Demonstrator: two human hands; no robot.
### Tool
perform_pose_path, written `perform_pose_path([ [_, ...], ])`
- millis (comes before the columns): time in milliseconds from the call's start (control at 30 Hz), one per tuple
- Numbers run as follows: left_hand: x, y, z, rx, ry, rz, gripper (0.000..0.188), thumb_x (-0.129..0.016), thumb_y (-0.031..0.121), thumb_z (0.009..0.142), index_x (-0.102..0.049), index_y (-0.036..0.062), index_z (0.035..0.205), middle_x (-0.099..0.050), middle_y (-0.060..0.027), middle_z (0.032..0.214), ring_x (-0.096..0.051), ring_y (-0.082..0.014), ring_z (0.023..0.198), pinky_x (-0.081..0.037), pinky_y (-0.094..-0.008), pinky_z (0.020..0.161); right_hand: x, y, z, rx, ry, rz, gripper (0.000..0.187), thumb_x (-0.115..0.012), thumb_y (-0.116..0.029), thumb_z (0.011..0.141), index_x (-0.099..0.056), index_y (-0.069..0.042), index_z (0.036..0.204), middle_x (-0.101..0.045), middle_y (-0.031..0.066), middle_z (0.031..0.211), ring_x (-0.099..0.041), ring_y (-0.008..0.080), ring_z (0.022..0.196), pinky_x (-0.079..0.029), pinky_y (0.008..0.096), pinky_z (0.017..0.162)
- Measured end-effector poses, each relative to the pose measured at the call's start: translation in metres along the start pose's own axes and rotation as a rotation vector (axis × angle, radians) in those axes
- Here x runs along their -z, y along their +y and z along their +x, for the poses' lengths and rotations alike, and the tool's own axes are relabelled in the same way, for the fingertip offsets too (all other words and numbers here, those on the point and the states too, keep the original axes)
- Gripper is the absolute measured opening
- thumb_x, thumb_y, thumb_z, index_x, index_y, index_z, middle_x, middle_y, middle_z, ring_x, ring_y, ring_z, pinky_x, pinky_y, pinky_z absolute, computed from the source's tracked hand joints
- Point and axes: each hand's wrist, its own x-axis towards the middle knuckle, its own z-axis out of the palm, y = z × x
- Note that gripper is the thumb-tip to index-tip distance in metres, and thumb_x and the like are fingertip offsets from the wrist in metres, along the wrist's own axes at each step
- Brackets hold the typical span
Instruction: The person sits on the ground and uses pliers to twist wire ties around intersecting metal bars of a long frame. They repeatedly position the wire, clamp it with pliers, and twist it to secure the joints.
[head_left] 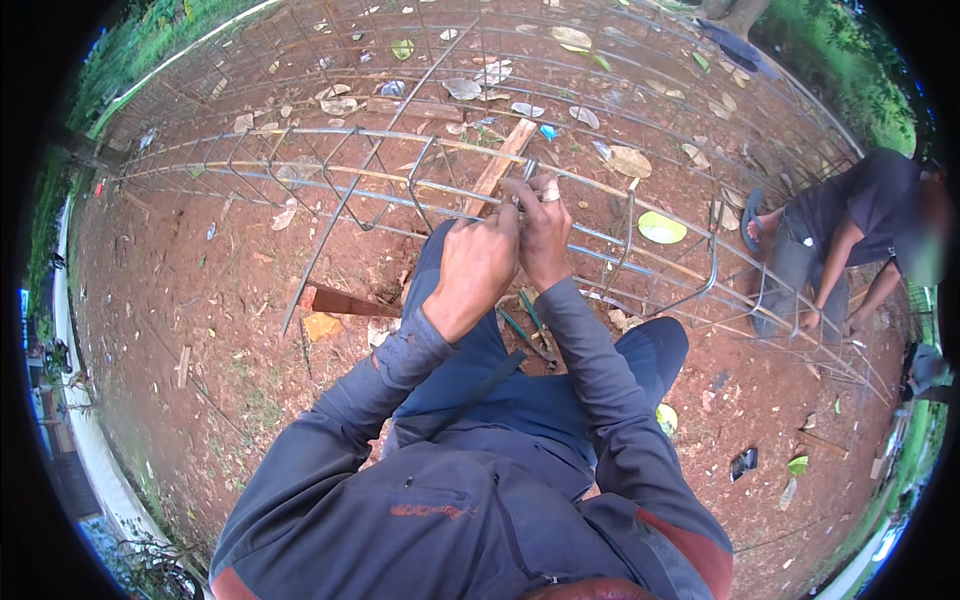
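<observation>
Steel, the cage (pixel 670 217) runs nine to four o'clock; the right hand (pixel 543 228), at two o'clock from the left hand (pixel 474 265), is nearer. Fingers bunch at its bars; what they pinch, I can't tell.

Bare metal bars, dull grey in places and rust-brown in others, form the slender rebar cage (pixel 628 200), with rough, matt wooden plank (pixel 503 165) beneath it and gritty, dull red earth (pixel 200 300) all around. On the cage's near side, a hand tool (pixel 531 312) pairs worn-looking metal with smooth, plastic-looking green grips; there too, a jacket (pixel 430 510) of matt dark cloth meets trousers (pixel 480 390) of soft, lustreless blue fabric. A smooth, waxy yellow-green leaf (pixel 661 227) shows between the cage's bars, while a dry, papery brown leaf (pixel 630 161) lies just beyond them.
</observation>
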Motion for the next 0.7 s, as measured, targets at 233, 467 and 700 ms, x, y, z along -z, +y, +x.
perform_pose_path([
  [233,-0.003,-0.01,-0.015,-0.026,0.034,-0.057,0.02,-0.057,0.009,0.095,-0.059,0.0022,0.114,-0.069,-0.0161,0.081,-0.07,-0.0364,0.083,-0.047,-0.0555,0.083,0.013,0.002,0.015,0.133,-0.156,-0.13,0.023,-0.074,-0.005,0.079,-0.071,-0.013,0.101,-0.066,0.0136,0.099,-0.069,0.0368,0.089,-0.058,0.0469,0.075],
  [467,0.002,-0.016,-0.017,-0.053,0.031,-0.117,0.01,-0.058,0.009,0.094,-0.053,0.0037,0.1,-0.066,-0.0159,0.077,-0.066,-0.0393,0.078,-0.044,-0.0533,0.081,0.047,0.009,0.057,0.355,-0.618,-0.17,0.027,-0.079,-0.021,0.08,-0.068,-0.013,0.103,-0.066,0.009,0.1,-0.07,0.0341,0.091,-0.058,0.0473,0.072],
  [700,0.019,-0.029,0.008,0.02,0.029,-0.179,0.011,-0.062,0.012,0.093,-0.06,0.0011,0.095,-0.065,-0.0226,0.069,-0.064,-0.0466,0.067,-0.05,-0.0535,0.068,0.046,0.013,0.013,0.422,-0.287,-0.38,0.02,-0.076,-0.017,0.084,-0.068,-0.01,0.101,-0.067,0.0082,0.101,-0.066,0.0286,0.1,-0.055,0.0437,0.075],
])
